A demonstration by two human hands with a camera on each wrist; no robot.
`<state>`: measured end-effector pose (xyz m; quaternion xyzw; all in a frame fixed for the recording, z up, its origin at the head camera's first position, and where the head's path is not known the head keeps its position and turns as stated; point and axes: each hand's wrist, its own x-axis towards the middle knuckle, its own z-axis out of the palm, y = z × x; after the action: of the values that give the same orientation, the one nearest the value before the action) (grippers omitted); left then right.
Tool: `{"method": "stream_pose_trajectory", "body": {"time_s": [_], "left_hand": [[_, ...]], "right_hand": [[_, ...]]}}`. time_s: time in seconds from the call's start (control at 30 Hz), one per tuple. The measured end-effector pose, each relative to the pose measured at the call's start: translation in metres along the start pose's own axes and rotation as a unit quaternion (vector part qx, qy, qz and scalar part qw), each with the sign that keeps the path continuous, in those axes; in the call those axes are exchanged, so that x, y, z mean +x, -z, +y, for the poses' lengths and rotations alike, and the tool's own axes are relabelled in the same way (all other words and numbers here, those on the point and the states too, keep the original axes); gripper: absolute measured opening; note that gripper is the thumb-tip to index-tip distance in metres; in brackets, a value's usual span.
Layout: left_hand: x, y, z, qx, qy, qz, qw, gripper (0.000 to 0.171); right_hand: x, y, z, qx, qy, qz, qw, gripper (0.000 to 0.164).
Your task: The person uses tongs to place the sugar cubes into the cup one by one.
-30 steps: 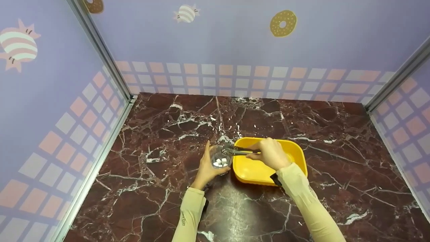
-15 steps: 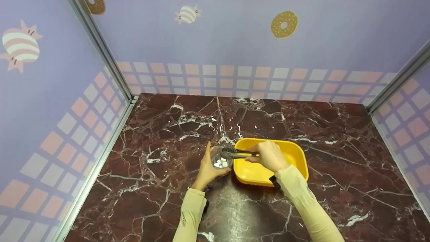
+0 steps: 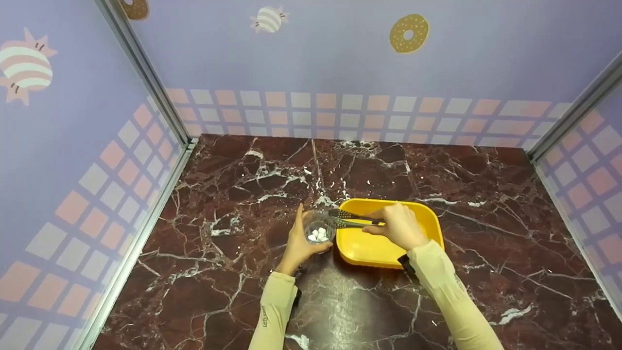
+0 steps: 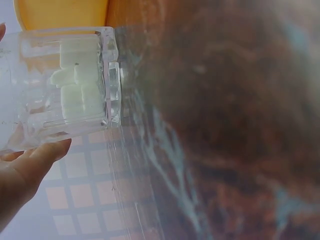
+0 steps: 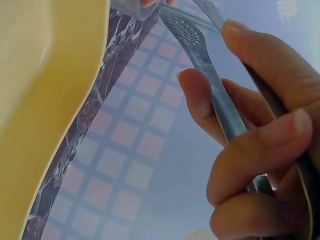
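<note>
My left hand holds a clear glass, thumb on the near side and fingers round the far side. Several white cubes lie in its bottom, with the base right at the marbled tabletop. My right hand grips metal tongs whose flat tips are perforated. The tongs' arms stand apart, and nothing shows between the tips. They reach left over the rim of a yellow basin, with their ends beside the glass's mouth.
The yellow basin stands just right of the glass, under my right hand. White crumbs are scattered on the dark red marbled table behind it. Patterned lilac walls rise at the back and both sides.
The tongs were over the glass's mouth; they have drawn back to the right with my right hand, and their tips have spread. The left hand and glass have stayed in place.
</note>
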<state>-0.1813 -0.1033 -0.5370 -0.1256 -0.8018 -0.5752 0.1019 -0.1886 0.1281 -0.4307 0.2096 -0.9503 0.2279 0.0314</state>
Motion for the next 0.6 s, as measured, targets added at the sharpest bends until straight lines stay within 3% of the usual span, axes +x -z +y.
{"method": "stream_pose_trajectory", "body": {"time_s": [0.2,0.6], "left_hand": [[0.002,-0.004,-0.024,0.02,0.004,0.004,0.9998,0.118],[0.003,-0.004,-0.024,0.037,0.016,-0.003,0.9992,0.118]], "right_hand": [[-0.005,0.002,0.01,0.005,0.004,0.01,1.0,0.037],[-0.018,0.007,0.027,0.006,0.023,0.038,0.999,0.036]]}}
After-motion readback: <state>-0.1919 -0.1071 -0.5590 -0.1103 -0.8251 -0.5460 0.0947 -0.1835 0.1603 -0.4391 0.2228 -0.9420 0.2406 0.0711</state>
